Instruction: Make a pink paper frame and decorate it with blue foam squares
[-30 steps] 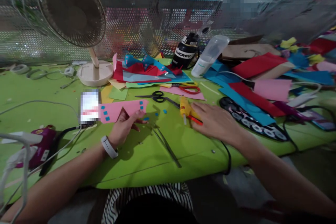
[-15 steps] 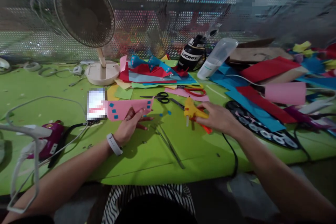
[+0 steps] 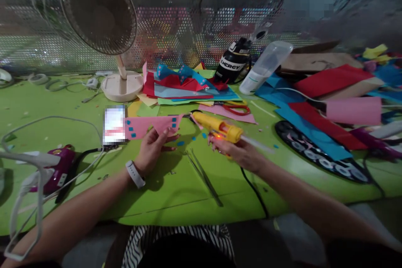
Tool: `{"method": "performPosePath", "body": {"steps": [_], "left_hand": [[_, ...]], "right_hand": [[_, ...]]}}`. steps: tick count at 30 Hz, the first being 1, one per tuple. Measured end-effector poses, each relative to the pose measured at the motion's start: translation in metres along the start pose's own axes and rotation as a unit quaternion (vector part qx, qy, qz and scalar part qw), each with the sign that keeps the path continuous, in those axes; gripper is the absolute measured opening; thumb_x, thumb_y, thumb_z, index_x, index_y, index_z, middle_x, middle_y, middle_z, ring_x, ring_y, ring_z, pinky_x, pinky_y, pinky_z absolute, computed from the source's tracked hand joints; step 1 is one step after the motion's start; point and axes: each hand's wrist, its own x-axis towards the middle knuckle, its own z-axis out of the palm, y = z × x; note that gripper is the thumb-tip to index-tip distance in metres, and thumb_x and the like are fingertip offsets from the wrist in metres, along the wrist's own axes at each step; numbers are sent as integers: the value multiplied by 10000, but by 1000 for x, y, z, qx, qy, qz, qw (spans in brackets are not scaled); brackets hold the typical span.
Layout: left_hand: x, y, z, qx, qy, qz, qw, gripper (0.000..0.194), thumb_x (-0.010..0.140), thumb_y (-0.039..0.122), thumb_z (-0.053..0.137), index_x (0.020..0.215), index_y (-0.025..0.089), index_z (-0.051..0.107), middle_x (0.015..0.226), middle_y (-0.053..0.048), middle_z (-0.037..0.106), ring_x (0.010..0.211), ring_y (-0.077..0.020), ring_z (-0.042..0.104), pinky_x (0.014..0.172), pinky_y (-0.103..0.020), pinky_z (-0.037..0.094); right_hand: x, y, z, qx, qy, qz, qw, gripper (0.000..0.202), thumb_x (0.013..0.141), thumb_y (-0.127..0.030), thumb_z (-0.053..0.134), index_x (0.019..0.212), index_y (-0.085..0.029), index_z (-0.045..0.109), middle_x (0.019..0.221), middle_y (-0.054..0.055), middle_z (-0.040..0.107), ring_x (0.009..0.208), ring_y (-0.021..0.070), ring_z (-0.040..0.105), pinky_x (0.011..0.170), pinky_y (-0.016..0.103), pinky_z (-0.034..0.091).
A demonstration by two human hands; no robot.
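My left hand point(image 3: 153, 147) grips a pink paper strip point(image 3: 141, 124) with small blue squares near both its ends. In my right hand point(image 3: 234, 150) is a yellow glue gun point(image 3: 216, 127), its nozzle pointing left toward the strip's right end and a small red light glowing on it. A clear glue stick point(image 3: 257, 144) sticks out of its back. Metal tweezers point(image 3: 204, 178) lie on the green table point(image 3: 176, 201) between my hands. Small blue paper pieces point(image 3: 194, 138) lie just above the tweezers.
A fan point(image 3: 122, 86) and a lit phone point(image 3: 114, 125) are at the left, near a purple device point(image 3: 61, 169) with cables. Behind are stacked papers point(image 3: 185, 92), red-handled scissors point(image 3: 240, 111), a black bottle point(image 3: 230, 63) and a clear bottle point(image 3: 265, 67). A black decorated piece point(image 3: 320, 153) lies right.
My right hand has lifted the glue gun, turned it nozzle-left and brought it toward the pink strip. The strip has shifted slightly left in my left hand.
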Motion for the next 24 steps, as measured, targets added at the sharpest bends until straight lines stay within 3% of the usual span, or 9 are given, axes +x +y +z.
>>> {"method": "performPosePath", "body": {"steps": [3, 8, 13, 24], "left_hand": [[0, -2, -1, 4, 5, -1, 1000, 314, 836, 453, 658, 957, 172, 588, 1083, -85, 673, 990, -267, 687, 640, -321, 599], [-1, -6, -1, -19, -14, 31, 999, 239, 870, 414, 626, 972, 198, 602, 1105, -70, 644, 1094, -251, 618, 784, -385, 596], [-2, -7, 0, -17, -30, 55, 998, 216, 880, 394, 617, 987, 207, 602, 1076, -55, 625, 1101, -226, 588, 879, -404, 562], [-1, -5, 4, 1, -37, 70, 997, 304, 851, 437, 646, 1054, 225, 565, 1032, -42, 604, 1037, -198, 600, 862, -372, 569]], "right_hand": [[-6, -3, 15, -39, -25, -46, 998, 232, 799, -426, 629, 864, -237, 511, 735, -9, 519, 606, 147, 488, 531, 283, 430], [-13, 0, 20, -80, -61, -71, 992, 213, 850, -412, 593, 819, -238, 474, 654, -33, 422, 551, 130, 389, 492, 284, 344], [-11, -1, 20, -85, -71, -77, 991, 197, 851, -406, 574, 816, -245, 465, 654, -33, 419, 568, 143, 410, 520, 296, 360], [-10, 0, 23, -88, -65, -85, 990, 200, 871, -369, 570, 801, -230, 444, 657, -41, 401, 571, 120, 410, 516, 270, 363]]}}
